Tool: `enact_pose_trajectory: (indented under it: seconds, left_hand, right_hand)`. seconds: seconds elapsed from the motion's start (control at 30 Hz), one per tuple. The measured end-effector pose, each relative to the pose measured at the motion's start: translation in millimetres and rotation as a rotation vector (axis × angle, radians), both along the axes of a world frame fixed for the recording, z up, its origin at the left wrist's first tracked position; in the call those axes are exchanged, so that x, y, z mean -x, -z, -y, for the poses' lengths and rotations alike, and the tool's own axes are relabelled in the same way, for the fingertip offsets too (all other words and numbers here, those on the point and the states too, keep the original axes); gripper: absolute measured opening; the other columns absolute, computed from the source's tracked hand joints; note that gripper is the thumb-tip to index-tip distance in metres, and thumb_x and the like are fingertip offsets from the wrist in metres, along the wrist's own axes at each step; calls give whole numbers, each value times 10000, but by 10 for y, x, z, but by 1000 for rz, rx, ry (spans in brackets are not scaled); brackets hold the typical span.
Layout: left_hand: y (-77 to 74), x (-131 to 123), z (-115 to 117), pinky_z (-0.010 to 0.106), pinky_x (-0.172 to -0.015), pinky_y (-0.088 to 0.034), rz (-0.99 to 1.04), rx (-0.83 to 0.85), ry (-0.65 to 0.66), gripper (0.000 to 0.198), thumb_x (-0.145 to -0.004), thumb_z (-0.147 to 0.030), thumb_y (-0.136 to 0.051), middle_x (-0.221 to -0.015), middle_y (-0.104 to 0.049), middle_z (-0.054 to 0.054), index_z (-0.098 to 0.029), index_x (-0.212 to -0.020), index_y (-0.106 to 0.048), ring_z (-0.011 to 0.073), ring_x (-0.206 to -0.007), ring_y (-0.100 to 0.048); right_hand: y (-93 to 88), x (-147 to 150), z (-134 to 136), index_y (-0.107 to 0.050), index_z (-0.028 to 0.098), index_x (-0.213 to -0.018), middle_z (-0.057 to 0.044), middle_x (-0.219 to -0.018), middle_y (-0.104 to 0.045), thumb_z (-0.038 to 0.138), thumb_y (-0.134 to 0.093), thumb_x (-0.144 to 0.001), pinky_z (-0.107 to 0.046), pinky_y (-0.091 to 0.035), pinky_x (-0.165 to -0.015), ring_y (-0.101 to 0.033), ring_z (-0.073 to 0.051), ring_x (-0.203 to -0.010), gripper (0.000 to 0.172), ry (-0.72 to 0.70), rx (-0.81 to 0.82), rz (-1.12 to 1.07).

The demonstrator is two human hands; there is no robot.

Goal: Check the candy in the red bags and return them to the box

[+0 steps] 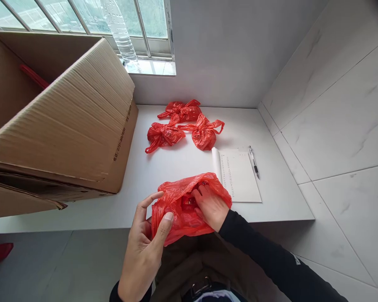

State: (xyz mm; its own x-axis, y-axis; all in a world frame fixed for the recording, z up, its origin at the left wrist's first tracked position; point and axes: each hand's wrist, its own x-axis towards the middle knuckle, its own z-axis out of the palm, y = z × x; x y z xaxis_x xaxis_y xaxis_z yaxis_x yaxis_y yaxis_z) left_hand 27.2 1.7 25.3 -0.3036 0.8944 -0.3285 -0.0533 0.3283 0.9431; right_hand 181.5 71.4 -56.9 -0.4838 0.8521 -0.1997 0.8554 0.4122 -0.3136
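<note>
An open red plastic bag (176, 197) sits at the near edge of the white counter (138, 205). My left hand (145, 243) pinches the bag's left rim between thumb and fingers. My right hand (211, 207) reaches into the bag's mouth, its fingers closed round a small red item inside that I cannot make out. Three tied red bags lie farther back: one on the left (162, 136), one at the rear (181, 111), one on the right (204, 132).
A big open cardboard box (66, 121) fills the counter's left side. A notepad (239, 174) with a pen (254, 161) beside it lies right of the bag. A clear plastic bottle (119, 31) stands at the window. Tiled wall rises on the right.
</note>
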Motion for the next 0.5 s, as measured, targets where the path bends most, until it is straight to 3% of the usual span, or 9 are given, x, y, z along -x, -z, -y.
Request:
enact_pose_trajectory:
  seconds: [0.1,0.17,0.3,0.5]
  left_hand:
    - [9,27,1,244,-509,-472,3,-16,-2,563,-779,-477,-716,-529,-490,-85,-273,-1282,-565,71,-373,-263]
    - [10,34,3,243,-487,-452,1,-29,-16,560,-784,-501,-705,-496,-463,-91,-266,-1276,-576,67,-364,-216]
    - [6,30,11,278,-585,-517,-14,-17,-16,567,-776,-521,-704,-510,-486,-71,-268,-1268,-582,105,-407,-363]
    - [16,8,17,296,-683,-558,25,-8,20,567,-753,-457,-738,-717,-625,-7,-286,-1269,-575,174,-596,-591]
  right_hand:
    - [-13,12,14,-572,153,-1105,-103,-1132,-601,81,-482,-853,-341,-487,-787,-600,-239,-975,277,56,-16,7]
    - [-33,-18,34,-575,167,-1100,-96,-1136,-605,85,-468,-875,-325,-482,-717,-617,-226,-942,262,53,-8,9]
    - [-116,-168,80,-615,207,-1061,-49,-1064,-653,153,-529,-889,-302,-465,-658,-654,-214,-929,200,-13,38,3]
    - [-230,-304,98,-591,152,-1179,-110,-1152,-657,151,-576,-866,-330,-405,-538,-682,-254,-819,313,118,59,214]
